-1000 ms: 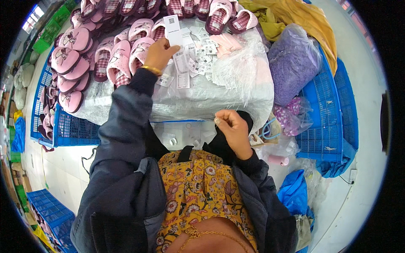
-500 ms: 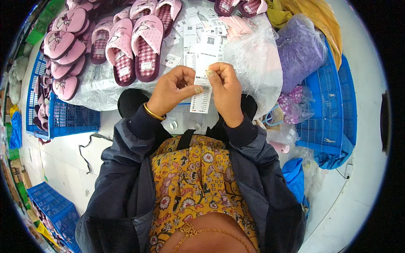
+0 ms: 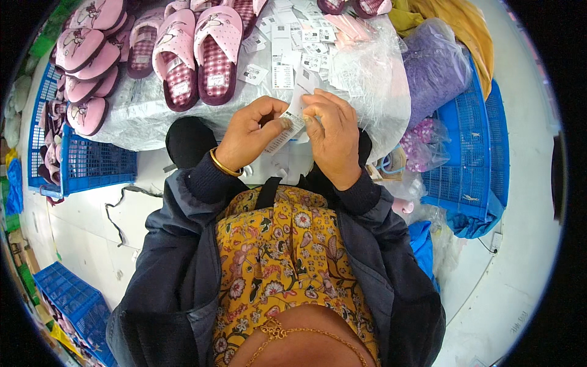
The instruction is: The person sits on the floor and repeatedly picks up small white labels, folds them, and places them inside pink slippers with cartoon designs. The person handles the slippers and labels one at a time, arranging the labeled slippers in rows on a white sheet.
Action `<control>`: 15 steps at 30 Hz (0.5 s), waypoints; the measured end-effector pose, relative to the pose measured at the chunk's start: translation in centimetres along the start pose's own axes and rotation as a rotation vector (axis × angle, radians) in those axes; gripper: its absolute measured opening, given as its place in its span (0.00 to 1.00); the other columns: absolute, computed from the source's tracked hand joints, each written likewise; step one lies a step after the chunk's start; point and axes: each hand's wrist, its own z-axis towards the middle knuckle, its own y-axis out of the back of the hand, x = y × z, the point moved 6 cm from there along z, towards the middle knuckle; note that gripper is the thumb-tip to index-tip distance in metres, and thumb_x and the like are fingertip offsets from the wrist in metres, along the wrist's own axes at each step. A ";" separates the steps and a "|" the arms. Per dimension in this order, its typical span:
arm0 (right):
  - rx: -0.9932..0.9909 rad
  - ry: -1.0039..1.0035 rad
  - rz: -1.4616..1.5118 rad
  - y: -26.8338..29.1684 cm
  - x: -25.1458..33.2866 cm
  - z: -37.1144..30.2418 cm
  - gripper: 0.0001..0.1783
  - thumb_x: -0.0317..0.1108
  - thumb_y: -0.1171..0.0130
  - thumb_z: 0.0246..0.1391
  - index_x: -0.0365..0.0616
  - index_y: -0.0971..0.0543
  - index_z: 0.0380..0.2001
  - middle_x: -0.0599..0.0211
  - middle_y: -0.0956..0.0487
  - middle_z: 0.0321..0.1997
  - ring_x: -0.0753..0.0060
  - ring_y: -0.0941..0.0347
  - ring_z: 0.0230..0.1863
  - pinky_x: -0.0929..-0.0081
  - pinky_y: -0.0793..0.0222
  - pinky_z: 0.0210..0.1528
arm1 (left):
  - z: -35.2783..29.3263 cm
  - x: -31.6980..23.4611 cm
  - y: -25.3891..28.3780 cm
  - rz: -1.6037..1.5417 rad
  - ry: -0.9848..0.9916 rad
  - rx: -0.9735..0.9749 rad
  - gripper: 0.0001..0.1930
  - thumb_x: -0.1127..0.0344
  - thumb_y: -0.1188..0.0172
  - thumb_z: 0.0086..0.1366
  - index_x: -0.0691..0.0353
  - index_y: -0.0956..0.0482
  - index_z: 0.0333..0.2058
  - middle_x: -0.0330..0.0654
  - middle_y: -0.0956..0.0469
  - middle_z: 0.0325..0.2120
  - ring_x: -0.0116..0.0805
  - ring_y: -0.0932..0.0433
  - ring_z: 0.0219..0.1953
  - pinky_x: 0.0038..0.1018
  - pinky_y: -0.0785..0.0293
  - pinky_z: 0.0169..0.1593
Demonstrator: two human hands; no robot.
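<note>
Between my hands is a long white printed paper tag (image 3: pixel 285 138), now bent, with its lower part slanting down to the left and its upper end reaching up past my fingers. My left hand (image 3: pixel 252 131) is closed, pinching the lower part between thumb and fingers. My right hand (image 3: pixel 334 139) is closed too, gripping the tag near its middle. Just beyond, loose white tags (image 3: pixel 282 40) lie spread over a plastic-covered surface (image 3: pixel 147 113). A pair of pink slippers with checked insoles, a left slipper (image 3: pixel 177 61) and a right slipper (image 3: pixel 218 52), stands left of the tags.
More pink slippers (image 3: pixel 81 49) are piled at the far left above a blue crate (image 3: pixel 101 162). On the right are a purple item in clear plastic (image 3: pixel 431 67), a mustard cloth (image 3: pixel 461 24) and blue crates (image 3: pixel 461 162). Another blue crate (image 3: pixel 70 293) stands at lower left.
The tag was held straight and upright; now it is bent, its lower end swung to the left. My right hand has moved slightly down and right.
</note>
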 end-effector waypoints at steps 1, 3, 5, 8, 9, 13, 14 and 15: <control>0.009 0.004 0.034 0.1 0.1 -0.1 0.10 0.29 0.38 0.52 0.43 0.24 0.38 0.62 0.20 0.46 0.55 0.25 0.50 0.59 0.33 0.53 | -0.1 -0.1 0.0 -0.006 -0.004 0.012 0.11 0.73 0.39 0.63 0.68 0.24 0.44 0.33 0.25 0.34 0.18 0.29 0.34 0.19 0.30 0.40; 0.024 0.010 0.099 0.3 0.3 -0.3 0.10 0.28 0.38 0.52 0.43 0.25 0.39 0.61 0.20 0.46 0.54 0.24 0.49 0.60 0.32 0.52 | -0.2 -0.4 -0.2 0.009 -0.030 0.025 0.11 0.73 0.38 0.63 0.68 0.24 0.44 0.34 0.26 0.34 0.19 0.30 0.34 0.19 0.31 0.39; -0.004 0.015 0.132 0.0 0.1 -0.8 0.10 0.28 0.38 0.52 0.43 0.25 0.39 0.61 0.20 0.45 0.54 0.24 0.46 0.60 0.31 0.50 | -0.4 -0.8 -0.4 0.053 -0.076 0.026 0.11 0.73 0.38 0.63 0.68 0.23 0.43 0.34 0.27 0.33 0.20 0.31 0.33 0.20 0.32 0.38; -0.025 0.002 0.168 -0.2 0.1 -1.2 0.10 0.26 0.38 0.52 0.43 0.25 0.39 0.60 0.20 0.42 0.54 0.24 0.42 0.62 0.30 0.45 | -0.3 -1.0 -0.7 0.064 -0.196 0.028 0.10 0.73 0.37 0.63 0.67 0.22 0.43 0.35 0.28 0.32 0.21 0.32 0.31 0.20 0.33 0.37; -0.030 -0.006 0.179 -0.2 0.1 -1.3 0.10 0.26 0.38 0.53 0.42 0.25 0.39 0.60 0.21 0.41 0.54 0.25 0.41 0.62 0.29 0.44 | -0.3 -1.0 -0.7 0.063 -0.188 0.031 0.11 0.72 0.37 0.62 0.67 0.21 0.43 0.35 0.28 0.32 0.21 0.32 0.31 0.21 0.33 0.37; -0.065 -0.089 0.230 -0.2 -0.1 -1.5 0.08 0.25 0.39 0.55 0.42 0.24 0.38 0.60 0.22 0.36 0.56 0.25 0.36 0.66 0.29 0.38 | -0.4 -0.8 -0.5 0.109 -0.120 0.002 0.12 0.69 0.35 0.61 0.66 0.21 0.43 0.35 0.26 0.32 0.21 0.32 0.31 0.21 0.34 0.36; -0.058 -0.134 0.237 0.1 -0.3 -1.5 0.07 0.25 0.39 0.55 0.42 0.24 0.38 0.60 0.22 0.36 0.57 0.25 0.35 0.67 0.29 0.36 | -0.4 -0.8 -0.3 0.132 -0.094 -0.014 0.12 0.69 0.34 0.61 0.65 0.21 0.43 0.35 0.26 0.32 0.21 0.31 0.32 0.21 0.34 0.36; -0.051 -0.181 0.244 0.2 -0.5 -1.5 0.07 0.25 0.39 0.56 0.41 0.24 0.38 0.60 0.23 0.35 0.58 0.25 0.34 0.68 0.29 0.35 | -0.2 -1.5 -0.2 0.207 -0.155 -0.036 0.12 0.68 0.34 0.61 0.65 0.20 0.42 0.35 0.26 0.33 0.21 0.31 0.32 0.21 0.34 0.36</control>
